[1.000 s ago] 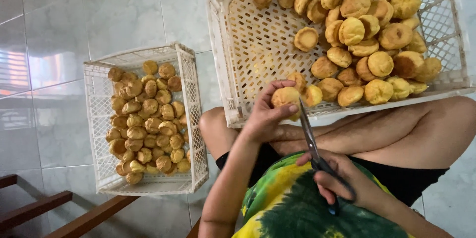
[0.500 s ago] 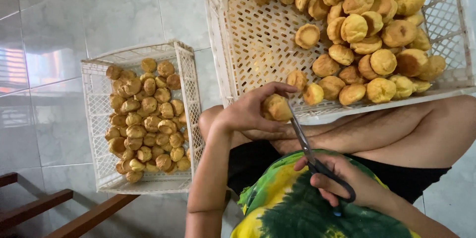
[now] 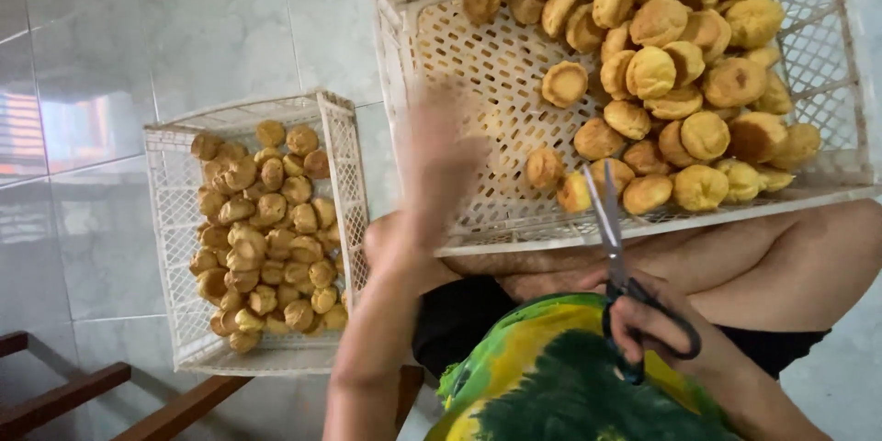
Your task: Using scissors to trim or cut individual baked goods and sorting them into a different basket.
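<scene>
Gripping black-handled scissors (image 3: pixel 617 268), blades pointing to 12 o'clock, the right hand (image 3: pixel 658 331) sits at 6 o'clock from the pastries (image 3: pixel 654 72). At 9 o'clock, the blurred left hand (image 3: pixel 439 158) is open, holding nothing.

Pale glossy tiled floor (image 3: pixel 138 28). Small white lattice crate (image 3: pixel 179 312) of golden pastries (image 3: pixel 266 230) directly on it, left. Brown wooden frame (image 3: pixel 55 404) at near left corner.
</scene>
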